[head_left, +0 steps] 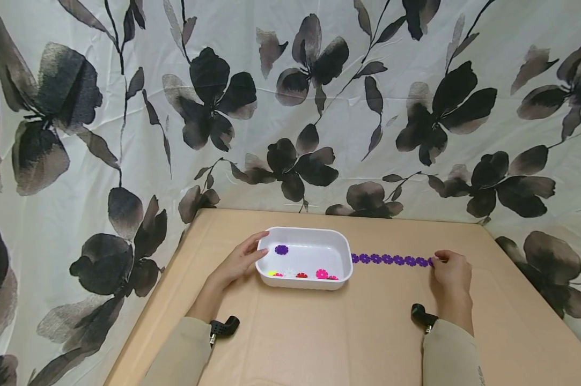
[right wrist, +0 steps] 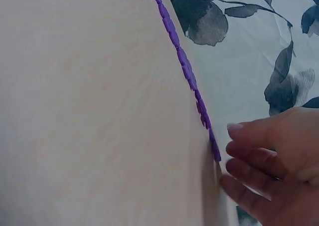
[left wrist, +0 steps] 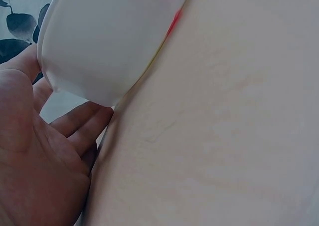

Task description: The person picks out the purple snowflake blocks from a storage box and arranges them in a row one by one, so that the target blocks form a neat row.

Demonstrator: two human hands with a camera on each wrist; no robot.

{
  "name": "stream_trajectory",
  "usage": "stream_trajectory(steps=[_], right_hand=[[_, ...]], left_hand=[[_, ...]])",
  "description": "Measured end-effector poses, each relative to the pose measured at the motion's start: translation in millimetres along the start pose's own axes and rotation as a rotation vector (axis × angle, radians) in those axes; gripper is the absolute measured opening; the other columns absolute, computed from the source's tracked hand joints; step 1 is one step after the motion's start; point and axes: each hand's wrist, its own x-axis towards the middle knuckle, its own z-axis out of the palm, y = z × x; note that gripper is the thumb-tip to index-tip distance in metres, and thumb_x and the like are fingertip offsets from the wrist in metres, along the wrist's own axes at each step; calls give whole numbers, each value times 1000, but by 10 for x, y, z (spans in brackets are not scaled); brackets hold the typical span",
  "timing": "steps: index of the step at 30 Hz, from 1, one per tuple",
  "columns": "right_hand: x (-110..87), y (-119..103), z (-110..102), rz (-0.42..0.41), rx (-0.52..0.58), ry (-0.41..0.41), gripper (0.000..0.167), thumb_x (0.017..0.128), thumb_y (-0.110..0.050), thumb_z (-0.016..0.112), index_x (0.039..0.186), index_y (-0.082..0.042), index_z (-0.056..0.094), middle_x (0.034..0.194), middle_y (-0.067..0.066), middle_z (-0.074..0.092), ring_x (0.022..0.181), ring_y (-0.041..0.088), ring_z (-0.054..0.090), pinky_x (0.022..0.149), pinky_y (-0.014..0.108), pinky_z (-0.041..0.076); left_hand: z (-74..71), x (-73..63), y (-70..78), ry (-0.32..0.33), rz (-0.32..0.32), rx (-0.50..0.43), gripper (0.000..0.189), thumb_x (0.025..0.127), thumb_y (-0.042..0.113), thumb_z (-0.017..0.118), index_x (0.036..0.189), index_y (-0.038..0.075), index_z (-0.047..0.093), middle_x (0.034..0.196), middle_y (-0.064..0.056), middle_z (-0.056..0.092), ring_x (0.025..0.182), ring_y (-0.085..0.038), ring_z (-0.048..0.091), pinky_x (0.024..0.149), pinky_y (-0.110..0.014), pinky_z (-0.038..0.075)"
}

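Observation:
A white plastic tray (head_left: 309, 249) stands on the table, and my left hand (head_left: 234, 264) grips its left end, thumb at the rim and fingers along the outer wall. One purple flower piece (head_left: 281, 250) lies inside it, with pink flower pieces (head_left: 322, 274), a partly hidden red piece (head_left: 302, 275) and a yellow piece (head_left: 272, 273) along the near wall. From the tray's right side a row of purple flower pieces (head_left: 388, 259) runs rightward. At its right end is my right hand (head_left: 453, 271); in the right wrist view its loosely bent fingers stand just beside the last flower, pinching nothing.
A tan-covered table (head_left: 367, 332) extends in front of both arms. Behind it hangs a white curtain (head_left: 358, 139) with dark flower prints. Black wrist devices (head_left: 228, 326) sit at both sleeve cuffs.

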Motion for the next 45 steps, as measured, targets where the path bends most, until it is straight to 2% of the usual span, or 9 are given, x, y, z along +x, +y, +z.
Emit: stream_trajectory(steps=[5, 8, 10, 13, 19, 24, 30, 37, 45], right_hand=[[-3, -126, -36, -68, -1, -2, 40, 109, -20, 53, 142, 0, 58, 145, 30, 53, 129, 48, 49, 101, 59, 46], [-27, -254, -37, -173, 62, 26, 41, 108, -25, 56, 140, -1, 62, 139, 27, 59, 119, 39, 54, 87, 34, 52], [-48, -350, -35, -222, 118, 29, 42, 108, -29, 57, 140, -2, 63, 136, 24, 62, 114, 31, 54, 77, 19, 48], [-84, -504, -13, -258, 189, 43, 43, 107, -34, 57, 138, -5, 65, 133, 20, 65, 113, 21, 53, 73, 11, 43], [-190, -899, 153, -313, 324, 5, 43, 105, -40, 62, 133, -7, 69, 126, 12, 65, 106, 12, 53, 74, 13, 48], [-341, -1229, 456, -465, 359, -114, 40, 105, -37, 62, 130, -6, 69, 125, 15, 67, 110, 20, 55, 79, 16, 50], [-530, -1512, 819, -614, 312, -224, 31, 103, -26, 67, 128, -7, 71, 125, 14, 71, 110, 26, 62, 88, 21, 53], [-837, -1776, 1091, -701, 251, -347, 31, 100, -20, 71, 127, -6, 72, 118, 10, 74, 102, 24, 65, 88, 33, 58], [-1086, -2033, 1372, -758, 137, -457, 37, 95, -26, 78, 127, -8, 72, 125, 14, 72, 101, 21, 66, 82, 31, 58]], left_hand=[[6, 2, 9, -1, -3, 1, 56, 105, 29, 63, 158, 23, 44, 171, -8, 30, 159, -38, 24, 127, -55, 24], [8, 4, 11, -2, -6, -2, 56, 105, 30, 63, 158, 24, 44, 171, -9, 31, 158, -38, 25, 127, -56, 25], [9, 8, 9, -3, -6, -5, 57, 105, 30, 64, 158, 23, 44, 170, -9, 31, 158, -38, 25, 126, -56, 25], [8, 10, 14, -2, -7, -1, 56, 105, 30, 63, 158, 24, 44, 171, -8, 31, 158, -38, 24, 127, -56, 24], [-1, 9, 22, 1, -6, -4, 57, 105, 29, 64, 158, 23, 43, 170, -9, 31, 158, -38, 26, 127, -55, 26], [-1, 6, 12, 4, -2, -6, 57, 105, 29, 64, 158, 23, 44, 169, -11, 33, 157, -38, 28, 126, -55, 26], [8, 9, -3, -3, -4, -3, 57, 104, 31, 65, 157, 25, 44, 170, -9, 32, 158, -38, 26, 126, -56, 26], [3, -4, -1, -8, 3, 6, 58, 105, 30, 64, 158, 22, 43, 172, -7, 29, 159, -40, 21, 127, -56, 23], [-9, -51, 16, -16, 16, -2, 57, 106, 27, 63, 159, 19, 43, 172, -6, 28, 160, -37, 20, 129, -53, 21]])
